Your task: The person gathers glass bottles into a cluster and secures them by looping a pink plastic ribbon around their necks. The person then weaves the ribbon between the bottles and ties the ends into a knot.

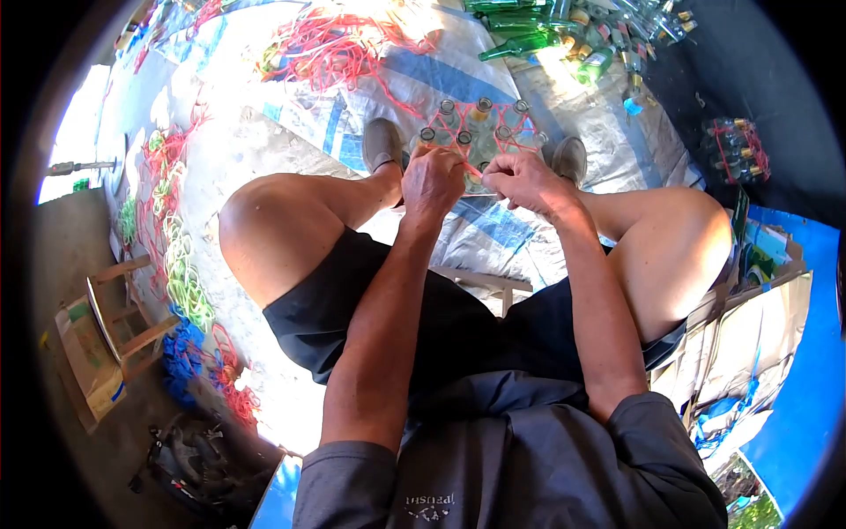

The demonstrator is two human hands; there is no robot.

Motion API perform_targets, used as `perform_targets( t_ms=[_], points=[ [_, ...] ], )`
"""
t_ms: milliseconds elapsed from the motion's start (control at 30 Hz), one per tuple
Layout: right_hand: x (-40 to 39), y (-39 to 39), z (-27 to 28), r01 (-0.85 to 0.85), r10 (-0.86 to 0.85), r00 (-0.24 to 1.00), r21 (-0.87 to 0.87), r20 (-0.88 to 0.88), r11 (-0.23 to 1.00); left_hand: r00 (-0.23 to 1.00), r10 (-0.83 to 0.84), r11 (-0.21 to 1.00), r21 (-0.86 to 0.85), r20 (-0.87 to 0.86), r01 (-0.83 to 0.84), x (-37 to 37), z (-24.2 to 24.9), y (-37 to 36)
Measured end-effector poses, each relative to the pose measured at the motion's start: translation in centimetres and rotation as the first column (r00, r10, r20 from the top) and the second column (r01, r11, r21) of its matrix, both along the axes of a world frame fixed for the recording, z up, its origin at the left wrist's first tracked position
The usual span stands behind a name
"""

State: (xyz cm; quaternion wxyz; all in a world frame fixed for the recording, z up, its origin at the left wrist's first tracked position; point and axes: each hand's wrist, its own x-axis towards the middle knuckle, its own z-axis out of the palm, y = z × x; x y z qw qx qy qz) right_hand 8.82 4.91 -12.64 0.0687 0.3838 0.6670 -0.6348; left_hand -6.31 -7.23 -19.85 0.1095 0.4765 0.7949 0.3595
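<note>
While your fingers [480,176] pinch the thin red cord [470,166], both hands sit close together just above the cluster of bottles [476,132], so the cord is kept taut where it crosses between the necks. Your left hand [434,181] is curled shut around the cord from above; your right hand [522,179] is closed too, thumb and forefinger nipping the cord's end beside it. The bottles stand upright in tight rows on the ground between your shoes [382,144], held steady there by your feet on either side, and the red cord runs in a diamond web from neck to neck, binding them into one block. The glass looks clear and smooth, the caps small and round.

They rest on a woven plastic sheet [458,79], white with blue stripes, creased and glossy in the sun. Farther out lie loose tangles of red cord [339,48], green and blue cord heaps [181,273], a pile of green bottles [529,35] on their sides, and a finished bundle [736,145] to your right.
</note>
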Motion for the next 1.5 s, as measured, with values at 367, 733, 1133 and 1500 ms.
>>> perform_targets(
  t_ms=[367, 733, 1133, 1500],
  points=[
    [-2.4, 0.0, -3.1, 0.227, -0.226, 0.964, -0.012, -0.143, 0.974, 0.992, 0.043, 0.993, -0.114, 0.118, -0.030, -0.4, -0.3, 0.2],
    [-4.0, 1.9, -6.4, 0.135, -0.102, 0.991, 0.600, -0.089, 0.788, 0.985, 0.049, 0.980, -0.196, 0.168, -0.015, -0.7, 0.6, 0.5],
    [-5.7, 1.7, -6.6, -0.043, -0.058, 0.983, 0.522, 0.175, 0.852, 0.995, 0.003, 0.977, -0.210, 0.103, 0.019, -1.0, 0.6, 0.6],
    [-6.9, 3.7, -8.7, -0.178, 0.080, 0.961, 0.369, 0.266, 0.912, 0.992, 0.018, 0.972, -0.236, 0.126, 0.013, -1.5, 0.2, 1.2]
  ],
)
